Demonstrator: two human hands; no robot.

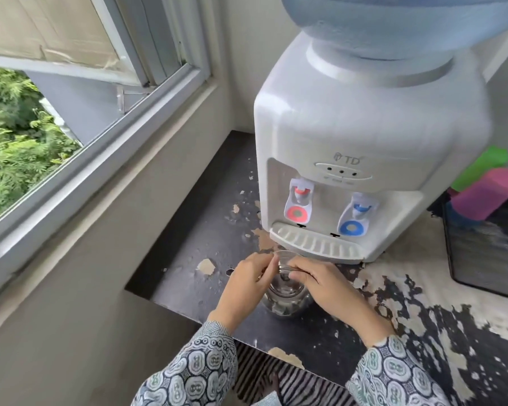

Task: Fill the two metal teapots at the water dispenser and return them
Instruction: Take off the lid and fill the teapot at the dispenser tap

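Observation:
A shiny metal teapot [286,301] stands on the worn dark counter just in front of the white water dispenser [370,133]. Its lid [283,257] is tilted up at the far side, and the pot's mouth shows below it. My left hand [244,284] grips the pot's top from the left, fingers at the lid's edge. My right hand [326,285] holds the top and handle area from the right. The red tap [299,200] and blue tap [357,215] hang above the drip tray [317,243]. Only one teapot is in view.
A blue water bottle [405,22] sits on the dispenser. An open window [85,92] and wall are to the left. A dark container [487,250] with green and pink items stands to the right. The counter edge [211,323] runs close to my forearms.

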